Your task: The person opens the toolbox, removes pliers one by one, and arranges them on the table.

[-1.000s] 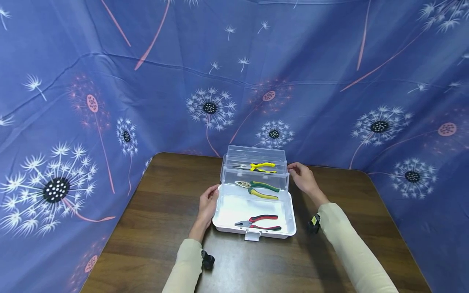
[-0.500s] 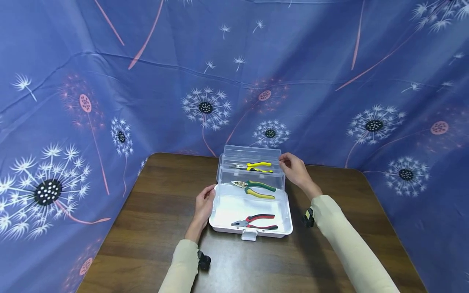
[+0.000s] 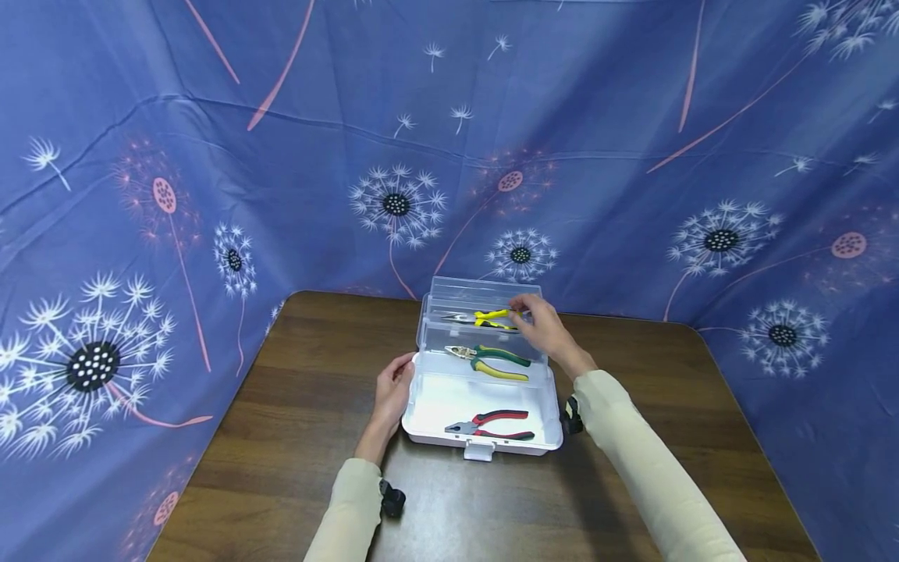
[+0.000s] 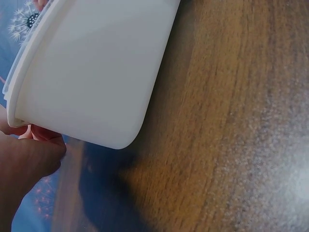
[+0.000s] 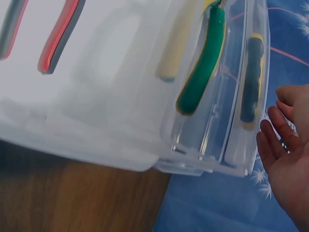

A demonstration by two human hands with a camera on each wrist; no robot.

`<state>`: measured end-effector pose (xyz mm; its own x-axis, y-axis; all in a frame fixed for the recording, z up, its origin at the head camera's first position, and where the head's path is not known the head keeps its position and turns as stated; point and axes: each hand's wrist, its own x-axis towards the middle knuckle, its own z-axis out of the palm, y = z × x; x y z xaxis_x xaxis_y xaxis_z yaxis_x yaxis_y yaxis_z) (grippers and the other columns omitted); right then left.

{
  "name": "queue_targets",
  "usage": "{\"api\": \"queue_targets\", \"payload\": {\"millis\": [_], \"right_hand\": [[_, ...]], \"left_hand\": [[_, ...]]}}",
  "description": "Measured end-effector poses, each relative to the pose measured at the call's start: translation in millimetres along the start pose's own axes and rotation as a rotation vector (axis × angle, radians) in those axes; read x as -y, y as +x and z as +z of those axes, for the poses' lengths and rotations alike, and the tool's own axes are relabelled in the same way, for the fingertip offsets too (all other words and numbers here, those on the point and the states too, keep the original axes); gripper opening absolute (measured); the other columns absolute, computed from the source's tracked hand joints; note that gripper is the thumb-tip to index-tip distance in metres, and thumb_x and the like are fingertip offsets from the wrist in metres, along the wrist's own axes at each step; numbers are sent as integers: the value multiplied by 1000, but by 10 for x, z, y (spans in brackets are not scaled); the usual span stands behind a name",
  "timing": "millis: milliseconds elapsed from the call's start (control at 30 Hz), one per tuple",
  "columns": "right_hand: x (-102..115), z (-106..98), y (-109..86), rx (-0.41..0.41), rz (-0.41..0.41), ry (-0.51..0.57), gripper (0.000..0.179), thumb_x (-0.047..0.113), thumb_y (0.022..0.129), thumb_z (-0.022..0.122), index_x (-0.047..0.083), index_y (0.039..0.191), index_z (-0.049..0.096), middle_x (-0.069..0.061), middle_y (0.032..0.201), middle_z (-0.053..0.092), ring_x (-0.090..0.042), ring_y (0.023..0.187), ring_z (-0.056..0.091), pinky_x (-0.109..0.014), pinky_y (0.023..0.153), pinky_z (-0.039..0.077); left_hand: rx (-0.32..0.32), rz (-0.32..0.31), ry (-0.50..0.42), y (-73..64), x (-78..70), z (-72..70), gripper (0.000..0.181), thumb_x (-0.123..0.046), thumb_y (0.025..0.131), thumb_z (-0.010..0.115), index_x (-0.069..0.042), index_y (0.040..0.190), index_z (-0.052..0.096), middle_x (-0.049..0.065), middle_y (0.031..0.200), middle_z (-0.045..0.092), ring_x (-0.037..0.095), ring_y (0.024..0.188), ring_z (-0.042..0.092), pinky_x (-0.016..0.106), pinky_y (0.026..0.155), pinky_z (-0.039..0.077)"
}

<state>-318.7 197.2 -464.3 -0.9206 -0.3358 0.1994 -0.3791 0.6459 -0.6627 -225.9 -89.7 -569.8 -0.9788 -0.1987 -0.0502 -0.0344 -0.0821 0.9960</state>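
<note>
Nearest us, pale cream sleeves [image 3: 340, 515] with small black wrist cameras [image 3: 392, 500] reach over a brown wood-grain table [image 3: 323, 375]. Then we meet the toolbox [image 3: 442, 398], a white plastic case with rounded corners and a moulded latch [image 3: 478, 452] on its front edge. On its smooth floor, near the front, lie red-and-black pliers [image 3: 479, 423] with a blunt grey head. Farther back rises a clear middle tray [image 3: 431, 361] bearing green-and-yellow pliers [image 3: 477, 357], and beyond that a clear upper tray [image 3: 485, 303] holding slender-nosed yellow-and-black pliers [image 3: 482, 318]. Behind everything hangs creased blue cloth [image 3: 295, 195] printed with dandelions. Only the left wrist view shows us the toolbox's broad, plain outer wall, its rounded lower corner and the fingers tucked under the rim; the head view alone gives us all three metal heads. The right wrist view brings us the curved green handle and a dark handle seen through the upper tray's wall. Our left hand [image 3: 393, 392] grips the toolbox's left rim, its fingers curled round that edge. Farther off, our right hand [image 3: 544, 328] reaches forward at the upper tray, palm inward, fingers lightly bent and apart around nothing, just beside the yellow-and-black pliers; whether a fingertip touches them we cannot tell.
</note>
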Motion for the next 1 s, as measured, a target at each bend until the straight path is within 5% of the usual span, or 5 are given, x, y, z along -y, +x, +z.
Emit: {"api": "queue_targets", "payload": {"millis": [433,767,1000], "right_hand": [[143,211,72,92,-33,-103,29,12,105,60,-3,129,64,-22,131,58,-40,122,46,-57,102,37],[335,172,178,210,-35,-315,32,15,105,59,-1,133,65,-23,129,53,-38,113,43,-54,96,37],[365,132,213,196,-92,-388,29,16,102,65,2,126,69,-21,127,56,-36,111,45,-53,96,39]], "left_hand": [[10,15,-13,-17,-2,-4,33,-6,108,50,10,136,58,26,131,61,26,114,58,40,99,48],[8,16,0,-222,-376,17,32,1,106,49,16,133,57,32,128,61,37,114,58,43,98,49],[-3,46,-4,-239,-368,36,32,1,105,50,18,132,56,34,126,61,41,114,58,35,92,51]]}}
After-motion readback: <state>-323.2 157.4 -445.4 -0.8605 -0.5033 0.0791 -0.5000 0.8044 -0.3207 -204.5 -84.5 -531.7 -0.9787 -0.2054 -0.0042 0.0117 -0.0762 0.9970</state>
